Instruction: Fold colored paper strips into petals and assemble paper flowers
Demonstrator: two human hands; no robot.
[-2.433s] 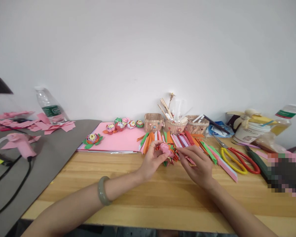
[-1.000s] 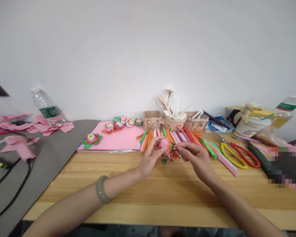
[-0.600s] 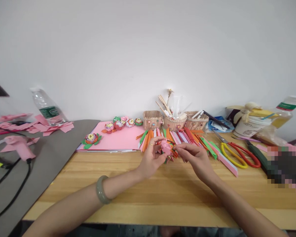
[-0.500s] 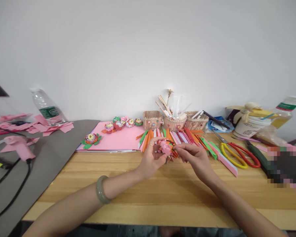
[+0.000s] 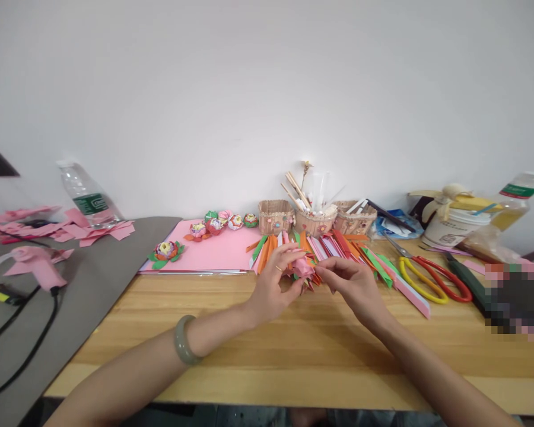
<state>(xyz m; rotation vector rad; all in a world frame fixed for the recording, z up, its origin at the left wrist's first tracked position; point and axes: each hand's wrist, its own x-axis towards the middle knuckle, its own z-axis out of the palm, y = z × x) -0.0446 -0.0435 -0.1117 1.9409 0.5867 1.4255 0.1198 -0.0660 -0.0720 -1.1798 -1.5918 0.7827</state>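
A pink paper flower is held above the wooden table in the head view. The fingers and thumb of my left hand curl around its left side. My right hand pinches at the flower's right edge with thumb and forefinger; the fingers hide the exact spot. Just behind both hands, folded paper strips in orange, green, red, pink and purple lie fanned out. A finished paper lotus with green outer leaves sits on pink paper sheets to the left.
Woven baskets stand by the wall, one holding sticks. Scissors with yellow and red handles lie right, near a paper cup. A pink glue gun and a bottle are on the grey mat.
My left hand has turned slightly and its fingers now reach further over the pink flower. The right fingertips stay at the flower's right edge. The view has shifted a little.
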